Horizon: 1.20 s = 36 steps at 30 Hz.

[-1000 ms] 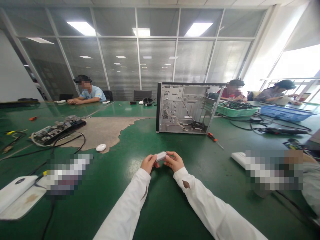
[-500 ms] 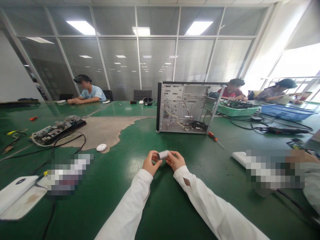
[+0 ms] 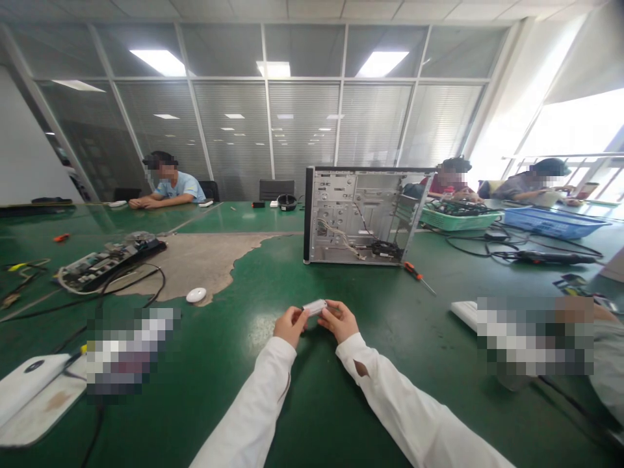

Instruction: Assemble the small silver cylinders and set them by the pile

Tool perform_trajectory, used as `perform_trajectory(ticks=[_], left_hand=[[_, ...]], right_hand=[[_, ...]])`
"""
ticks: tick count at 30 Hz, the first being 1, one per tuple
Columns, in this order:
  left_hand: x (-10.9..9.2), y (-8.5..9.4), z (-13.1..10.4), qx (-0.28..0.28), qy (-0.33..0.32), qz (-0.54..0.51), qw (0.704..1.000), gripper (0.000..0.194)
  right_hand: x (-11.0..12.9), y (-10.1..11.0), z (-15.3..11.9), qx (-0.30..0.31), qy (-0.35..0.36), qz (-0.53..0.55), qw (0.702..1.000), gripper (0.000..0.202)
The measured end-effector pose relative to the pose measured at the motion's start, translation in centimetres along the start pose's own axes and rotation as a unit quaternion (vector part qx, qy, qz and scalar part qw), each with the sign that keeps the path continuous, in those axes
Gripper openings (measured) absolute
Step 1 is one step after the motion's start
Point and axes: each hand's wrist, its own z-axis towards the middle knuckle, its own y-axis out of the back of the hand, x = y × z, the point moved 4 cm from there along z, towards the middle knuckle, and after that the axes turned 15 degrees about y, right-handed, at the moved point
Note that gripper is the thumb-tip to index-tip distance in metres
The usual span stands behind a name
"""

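Note:
A small silver-grey block (image 3: 314, 307) is held just above the green table (image 3: 322, 403), in the middle of the view. My left hand (image 3: 289, 325) is closed on its left end, with thumb and fingers pinching it. At the right end, my right hand (image 3: 340, 321) grips it between thumb and fingers. Too little detail shows to tell what the block is. Beyond my hands an open metal computer case (image 3: 361, 214) stands upright, with wires and a black part inside. An orange and black screwdriver (image 3: 413, 271) lies by its lower right corner.
A circuit assembly (image 3: 112, 260) with cables lies at the left, near a round white object (image 3: 196, 295). Green (image 3: 461, 221) and blue baskets (image 3: 556, 223) stand at the back right. A person's hand (image 3: 575, 312) is at the right edge. Other people sit across the table.
The block has turned slightly between my fingers, showing a lighter face, and both hands have shifted a little. The camera view has tilted slightly upward.

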Motion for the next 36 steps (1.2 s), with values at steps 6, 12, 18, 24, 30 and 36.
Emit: perform_trajectory(ticks=[6,12,18,24,30,36], left_hand=[[-0.2,0.0,0.1,0.003,-0.014,0.040,0.999,0.029],[-0.3,-0.4,0.3,0.012,-0.115,0.018,0.993,0.038],[-0.6,-0.3,0.3,-0.002,-0.114,0.002,0.993,0.031],[-0.6,-0.1,0.3,-0.032,-0.069,0.004,0.997,0.025],[-0.3,0.0,0.1,-0.078,-0.052,0.055,0.994,0.026],[-1.6,-0.3,-1.1,-0.084,-0.137,0.113,0.980,0.036]], right_hand=[[0.4,-0.3,-0.1,-0.030,-0.011,0.022,0.999,0.040],[0.7,-0.5,0.0,-0.032,-0.025,0.034,0.999,0.037],[0.5,-0.5,0.0,-0.027,-0.005,0.004,1.000,0.038],[0.3,-0.5,-0.1,-0.022,0.008,0.007,1.000,0.040],[0.2,-0.4,-0.2,-0.031,-0.027,0.015,0.999,0.035],[0.2,-0.5,-0.8,-0.018,-0.137,0.111,0.984,0.021]])
